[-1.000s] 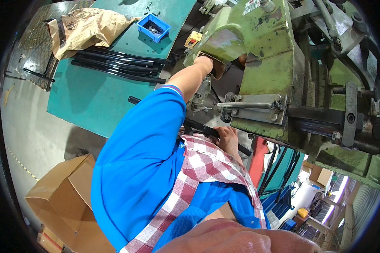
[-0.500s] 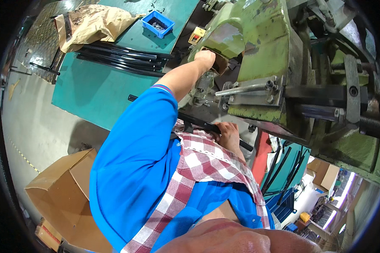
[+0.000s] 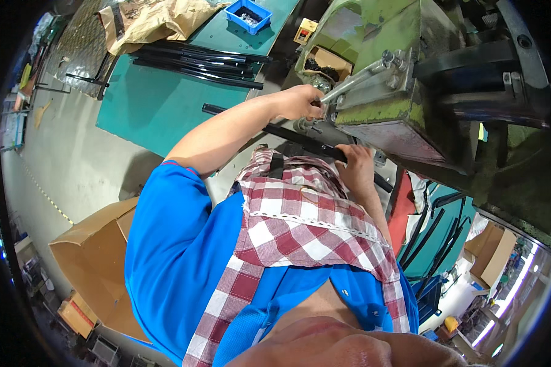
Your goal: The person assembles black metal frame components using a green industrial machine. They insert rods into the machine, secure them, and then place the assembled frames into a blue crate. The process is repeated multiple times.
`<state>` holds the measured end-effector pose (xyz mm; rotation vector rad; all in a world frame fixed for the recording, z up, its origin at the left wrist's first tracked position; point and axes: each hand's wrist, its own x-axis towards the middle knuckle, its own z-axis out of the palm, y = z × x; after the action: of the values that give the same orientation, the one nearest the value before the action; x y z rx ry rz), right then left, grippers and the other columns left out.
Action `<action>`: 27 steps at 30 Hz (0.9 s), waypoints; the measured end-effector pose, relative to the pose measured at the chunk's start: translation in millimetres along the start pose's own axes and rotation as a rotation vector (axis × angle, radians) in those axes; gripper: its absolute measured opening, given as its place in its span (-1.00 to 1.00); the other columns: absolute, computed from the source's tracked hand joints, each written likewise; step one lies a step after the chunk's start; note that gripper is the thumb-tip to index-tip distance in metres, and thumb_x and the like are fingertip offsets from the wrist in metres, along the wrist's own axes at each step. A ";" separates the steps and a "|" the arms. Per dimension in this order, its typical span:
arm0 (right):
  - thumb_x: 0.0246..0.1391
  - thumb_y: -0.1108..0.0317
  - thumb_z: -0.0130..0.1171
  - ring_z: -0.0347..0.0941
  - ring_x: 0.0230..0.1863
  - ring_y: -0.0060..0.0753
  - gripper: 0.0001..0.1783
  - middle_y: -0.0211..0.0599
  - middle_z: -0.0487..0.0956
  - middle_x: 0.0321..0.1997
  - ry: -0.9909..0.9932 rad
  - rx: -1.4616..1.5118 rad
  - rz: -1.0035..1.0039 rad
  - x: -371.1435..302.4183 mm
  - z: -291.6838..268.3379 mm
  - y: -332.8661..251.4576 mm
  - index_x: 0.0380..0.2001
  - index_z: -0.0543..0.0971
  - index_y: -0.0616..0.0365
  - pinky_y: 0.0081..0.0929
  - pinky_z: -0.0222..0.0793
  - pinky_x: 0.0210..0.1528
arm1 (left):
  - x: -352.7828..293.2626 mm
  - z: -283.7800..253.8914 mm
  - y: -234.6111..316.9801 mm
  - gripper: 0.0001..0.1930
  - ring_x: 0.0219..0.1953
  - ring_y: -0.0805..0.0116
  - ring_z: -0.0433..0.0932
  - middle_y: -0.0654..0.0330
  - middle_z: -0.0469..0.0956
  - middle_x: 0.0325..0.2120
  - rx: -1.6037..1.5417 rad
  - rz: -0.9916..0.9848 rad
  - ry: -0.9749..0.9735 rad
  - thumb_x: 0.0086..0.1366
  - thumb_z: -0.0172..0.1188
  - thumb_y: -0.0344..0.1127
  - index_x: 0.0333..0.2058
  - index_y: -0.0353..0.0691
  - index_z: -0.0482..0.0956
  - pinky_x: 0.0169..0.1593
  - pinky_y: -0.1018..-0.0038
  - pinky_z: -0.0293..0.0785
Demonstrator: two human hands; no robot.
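My right hand (image 3: 356,166) is closed around a long black metal bar (image 3: 306,143), which lies across in front of my apron, tilted down to the right. My left hand (image 3: 301,102) reaches out to the machine's fixture, beside a metal rod handle (image 3: 361,76). Its fingers are curled together, and whatever they hold is hidden. Just beyond that hand, an open cardboard box (image 3: 344,67) with small black parts sits against the green machine (image 3: 379,21).
To the left is a green table (image 3: 141,113) bearing black bars (image 3: 196,64), crumpled brown paper (image 3: 159,27) and a blue bin (image 3: 249,16) of small parts. A yellow switch box (image 3: 305,30) is by the machine. A large carton (image 3: 98,263) stands lower left; more bars (image 3: 441,235) lie at right.
My left hand has come out of the cardboard box and moved nearer, to the fixture. My right hand and the black bar have shifted slightly up and right in view, which has also shifted.
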<state>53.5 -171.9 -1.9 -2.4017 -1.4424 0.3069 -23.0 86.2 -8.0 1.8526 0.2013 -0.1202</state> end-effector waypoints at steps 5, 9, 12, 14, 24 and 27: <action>-0.34 0.47 0.30 0.44 -0.27 -0.09 -0.59 -0.25 0.49 -0.43 0.061 -0.016 -0.065 10.4 -5.0 2.5 -0.27 0.51 0.04 -0.24 0.26 -0.14 | 12.3 16.8 -28.4 -0.82 -0.51 0.40 0.45 0.16 0.52 -0.59 -0.152 0.009 -0.024 0.12 0.29 -0.38 -0.41 -0.34 0.49 -0.34 0.39 0.37; -0.32 0.47 0.29 0.47 -0.32 -0.05 -0.58 -0.23 0.51 -0.42 0.087 -0.053 -0.133 17.8 -4.6 5.9 -0.24 0.50 0.05 -0.22 0.34 -0.24 | 12.3 13.3 -23.7 -0.82 -0.51 0.43 0.46 0.20 0.52 -0.61 -0.278 -0.067 -0.057 0.11 0.31 -0.38 -0.44 -0.34 0.49 -0.36 0.40 0.37; -0.29 0.45 0.28 0.50 -0.34 -0.03 -0.59 -0.21 0.54 -0.38 0.101 -0.028 -0.169 22.3 -1.9 6.3 -0.23 0.51 0.05 -0.22 0.39 -0.30 | 20.6 22.9 -39.4 -0.80 -0.50 0.43 0.48 0.20 0.53 -0.61 -0.184 0.057 0.005 0.11 0.31 -0.33 -0.42 -0.33 0.52 -0.36 0.41 0.38; -0.27 0.43 0.28 0.51 -0.32 -0.04 -0.59 -0.19 0.55 -0.36 0.027 -0.018 -0.119 25.9 -8.0 -1.4 -0.22 0.52 0.03 -0.21 0.40 -0.29 | 22.3 21.2 -42.1 -0.76 -0.47 0.37 0.51 0.16 0.55 -0.58 -0.137 0.037 -0.021 0.09 0.33 -0.27 -0.39 -0.31 0.54 -0.34 0.40 0.39; -0.14 0.23 0.24 0.48 -0.19 -0.06 -0.67 -0.21 0.56 -0.20 0.141 -0.111 -0.162 53.7 -14.0 -31.9 -0.23 0.59 0.04 -0.19 0.39 -0.14 | -2.9 -1.0 4.5 -0.54 -0.29 -0.04 0.55 -0.07 0.58 -0.41 0.366 0.006 -0.106 0.14 0.15 0.09 -0.34 -0.28 0.61 -0.21 0.22 0.43; -0.36 0.25 0.42 0.53 -0.30 -0.06 -0.54 -0.22 0.59 -0.35 0.336 -0.255 -0.262 57.5 -12.1 -33.4 -0.24 0.62 -0.02 -0.19 0.43 -0.21 | 2.3 1.2 19.5 -0.63 -0.27 -0.07 0.53 -0.09 0.57 -0.36 0.364 -0.051 -0.168 0.17 0.08 -0.03 -0.27 -0.23 0.59 -0.18 0.22 0.43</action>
<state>57.3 -108.4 20.9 -2.2673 -1.6842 -0.3457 -16.9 79.9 9.6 2.1869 0.1147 -0.3665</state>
